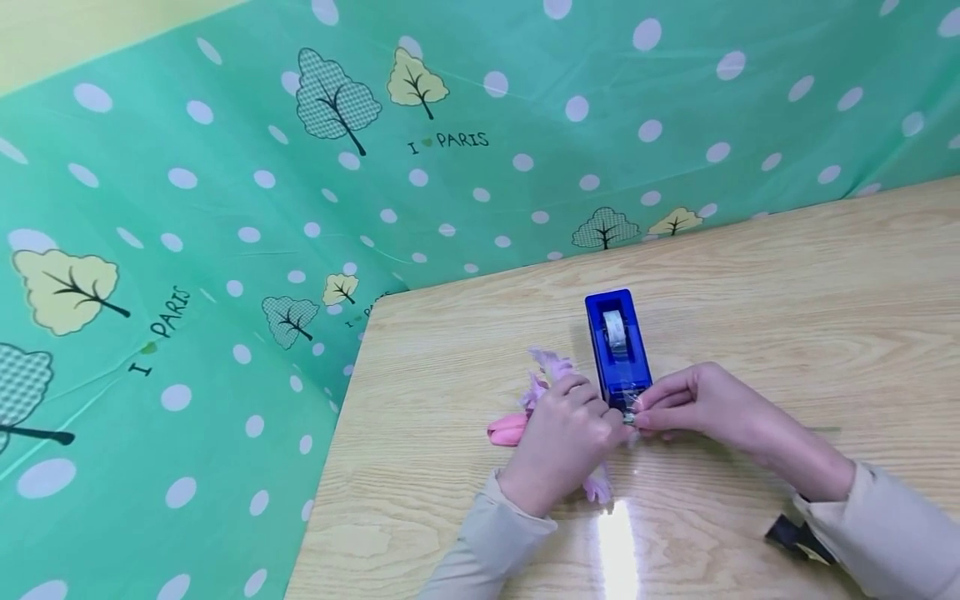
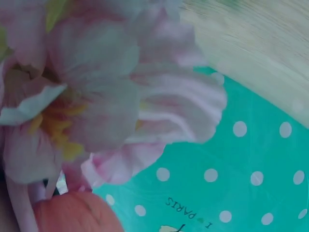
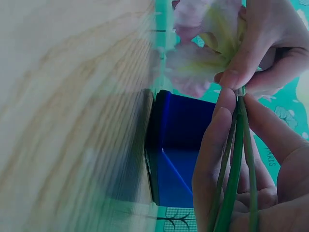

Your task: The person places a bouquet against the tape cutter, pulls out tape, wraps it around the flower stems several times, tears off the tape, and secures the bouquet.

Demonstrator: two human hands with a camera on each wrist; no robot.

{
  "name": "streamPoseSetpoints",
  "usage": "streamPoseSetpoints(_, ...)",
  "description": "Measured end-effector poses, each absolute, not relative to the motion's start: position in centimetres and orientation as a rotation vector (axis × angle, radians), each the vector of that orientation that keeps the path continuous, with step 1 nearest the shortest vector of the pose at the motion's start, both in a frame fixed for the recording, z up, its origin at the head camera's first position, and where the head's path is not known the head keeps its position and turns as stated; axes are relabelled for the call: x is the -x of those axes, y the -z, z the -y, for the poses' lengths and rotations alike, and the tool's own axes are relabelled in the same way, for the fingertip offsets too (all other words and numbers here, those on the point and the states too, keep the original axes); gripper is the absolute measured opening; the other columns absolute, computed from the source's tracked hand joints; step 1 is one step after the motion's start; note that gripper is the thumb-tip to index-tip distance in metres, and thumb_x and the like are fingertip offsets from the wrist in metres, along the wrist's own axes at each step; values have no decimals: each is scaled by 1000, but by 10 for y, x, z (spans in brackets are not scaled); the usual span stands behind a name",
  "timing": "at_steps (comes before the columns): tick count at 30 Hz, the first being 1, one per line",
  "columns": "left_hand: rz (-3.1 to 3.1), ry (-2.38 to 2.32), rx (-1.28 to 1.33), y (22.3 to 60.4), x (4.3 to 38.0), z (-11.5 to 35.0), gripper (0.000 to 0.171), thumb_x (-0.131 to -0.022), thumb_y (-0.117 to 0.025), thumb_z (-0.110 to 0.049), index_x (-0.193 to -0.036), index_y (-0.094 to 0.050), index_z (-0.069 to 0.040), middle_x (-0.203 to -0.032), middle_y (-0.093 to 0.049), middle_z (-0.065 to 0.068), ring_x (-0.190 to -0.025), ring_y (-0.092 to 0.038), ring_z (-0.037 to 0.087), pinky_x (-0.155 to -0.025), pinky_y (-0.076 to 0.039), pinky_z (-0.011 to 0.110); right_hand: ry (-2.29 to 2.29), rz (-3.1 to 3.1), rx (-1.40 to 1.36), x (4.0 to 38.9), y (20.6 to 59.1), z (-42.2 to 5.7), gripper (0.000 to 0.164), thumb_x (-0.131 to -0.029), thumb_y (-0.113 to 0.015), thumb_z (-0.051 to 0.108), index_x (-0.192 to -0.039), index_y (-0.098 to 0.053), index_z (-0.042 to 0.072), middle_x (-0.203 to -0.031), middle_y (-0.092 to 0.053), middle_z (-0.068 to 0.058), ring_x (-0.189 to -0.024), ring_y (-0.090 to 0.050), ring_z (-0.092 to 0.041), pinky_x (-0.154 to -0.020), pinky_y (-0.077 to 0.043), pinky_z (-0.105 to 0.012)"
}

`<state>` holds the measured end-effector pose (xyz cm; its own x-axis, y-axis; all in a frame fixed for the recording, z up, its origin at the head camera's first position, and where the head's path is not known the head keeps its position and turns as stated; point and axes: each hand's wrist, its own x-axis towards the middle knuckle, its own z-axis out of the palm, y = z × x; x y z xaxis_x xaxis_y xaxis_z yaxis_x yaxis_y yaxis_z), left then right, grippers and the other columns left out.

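The flowers (image 2: 101, 87), just left of the dispenser (image 1: 624, 371) on the table (image 1: 420, 400), are gripped below their blooms by the left hand (image 1: 570, 437), while the right hand (image 1: 701, 408) pinches their stems (image 3: 239, 164) beside the dispenser's near end.

Long plain sleeves (image 1: 888, 533) in pale greyish beige with wide, slightly creased cuffs (image 1: 504, 518)

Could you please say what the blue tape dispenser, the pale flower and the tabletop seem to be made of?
Blue tape dispenser: probably smooth plastic, given its even colour and crisp edges.
Pale flower: likely matte fabric, looking thin and softly rippled.
Tabletop: glossy wood or laminate, showing grain and shine.
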<state>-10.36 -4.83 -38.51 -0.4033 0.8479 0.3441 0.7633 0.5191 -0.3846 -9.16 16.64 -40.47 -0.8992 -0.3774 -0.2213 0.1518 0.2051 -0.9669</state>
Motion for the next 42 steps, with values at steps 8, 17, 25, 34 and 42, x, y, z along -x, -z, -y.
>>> streamPoseSetpoints(8,2605,-33,1295,382,105,48,31,-92,-64,-52,-84,-77,-24,-75,-70,-14,-75,-64,3,-80,-50,23,1643,-2221,263,90,406,-166,29,-88,-75,21,-105,-73,-3,-94,-76,-9,-79,-71,-13,-69,-58,-27)
streamPoseSetpoints(17,2985,544,1168,380,111,44,22,-89,-72,-40,-101,-80,-23,-93,-76,-12,-70,-58,-8,-67,-46,13,1632,-2229,310,91,403,-165,28,-89,-75,20,-104,-72,-4,-93,-76,-10,-80,-72,-15,-69,-58,-28)
streamPoseSetpoints(25,2784,332,1287,381,114,47,19,-88,-74,-40,-99,-80,-27,-87,-76,-14,-68,-57,-5,-82,-45,15,1547,-2316,347,89,398,-165,27,-91,-73,21,-104,-73,-3,-88,-76,-7,-76,-72,-16,-66,-58,-28)
streamPoseSetpoints(34,2526,169,1303,384,107,51,9,-88,-75,-35,-87,-81,-29,-80,-74,-18,-71,-64,-3,-102,-42,24,1473,-2363,547,82,403,-166,23,-98,-62,22,-98,-76,4,-72,-70,4,-61,-65,-9,-58,-55,-27)
streamPoseSetpoints(42,2458,202,1279,390,102,53,8,-87,-77,-31,-82,-80,-26,-73,-72,-17,-63,-60,-4,-102,-43,25,1481,-2392,608,82,404,-166,21,-97,-64,24,-98,-78,9,-65,-65,6,-54,-58,-6,-51,-50,-25)
